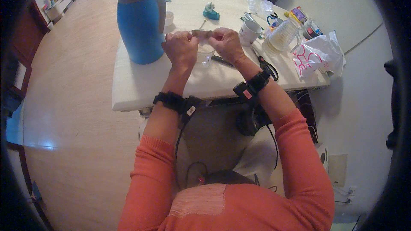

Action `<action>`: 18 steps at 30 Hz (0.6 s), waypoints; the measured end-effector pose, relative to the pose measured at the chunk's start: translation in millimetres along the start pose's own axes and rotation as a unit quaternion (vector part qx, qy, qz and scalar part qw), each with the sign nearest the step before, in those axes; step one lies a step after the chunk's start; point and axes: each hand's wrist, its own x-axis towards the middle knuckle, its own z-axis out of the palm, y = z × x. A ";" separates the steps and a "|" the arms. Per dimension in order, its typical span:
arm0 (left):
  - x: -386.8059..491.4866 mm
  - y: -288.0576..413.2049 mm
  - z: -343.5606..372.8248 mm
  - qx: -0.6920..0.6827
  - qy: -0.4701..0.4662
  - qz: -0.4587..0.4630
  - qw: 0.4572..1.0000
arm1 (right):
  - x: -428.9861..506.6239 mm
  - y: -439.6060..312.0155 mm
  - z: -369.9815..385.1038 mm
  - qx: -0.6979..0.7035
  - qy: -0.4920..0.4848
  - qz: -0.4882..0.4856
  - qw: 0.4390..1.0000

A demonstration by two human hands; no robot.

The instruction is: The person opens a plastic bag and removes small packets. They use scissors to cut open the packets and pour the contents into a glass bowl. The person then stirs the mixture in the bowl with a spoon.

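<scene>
Between them, my left hand (182,47) and my right hand (227,43) pinch a small flat packet (202,33) by its two ends. They hold it over a clear cup (205,50) with pale contents, which stands on the table. The packet's print is too blurred to make out. To the left of my left hand rises a blue thermos jug (138,25) with a grey handle. Behind the jug a small white cup (168,18) is partly hidden. A white mug (249,32) stands just right of my right hand. A dark, slim object (224,61) lies partly under my right wrist.
Black-handled scissors (268,67) lie near the front right. Stacked clear plastic cups (281,37) and a white plastic bag (318,56) are at the right. A teal-and-white object (210,11) sits farther back, near crumpled clear plastic (258,4). The cream-covered table (147,85) ends before my lap.
</scene>
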 end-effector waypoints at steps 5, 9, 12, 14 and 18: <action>-0.1 0.0 -0.5 -0.030 0.004 0.015 0.999 | 1.9 2.2 0.8 -0.022 0.008 0.002 1.000; -0.4 0.6 0.6 -0.063 -0.011 0.017 0.998 | 2.1 0.8 -0.7 0.028 -0.017 0.017 0.999; -2.5 3.0 1.3 -0.084 -0.029 0.004 0.996 | 3.9 -3.7 0.7 0.001 -0.007 -0.013 1.000; -7.0 6.9 3.9 -0.083 -0.030 0.008 0.996 | 5.1 -5.6 1.2 0.003 0.013 0.044 0.999; -4.2 8.0 3.0 -0.053 -0.003 0.007 0.999 | 4.6 -8.3 6.7 -0.043 -0.003 0.014 0.999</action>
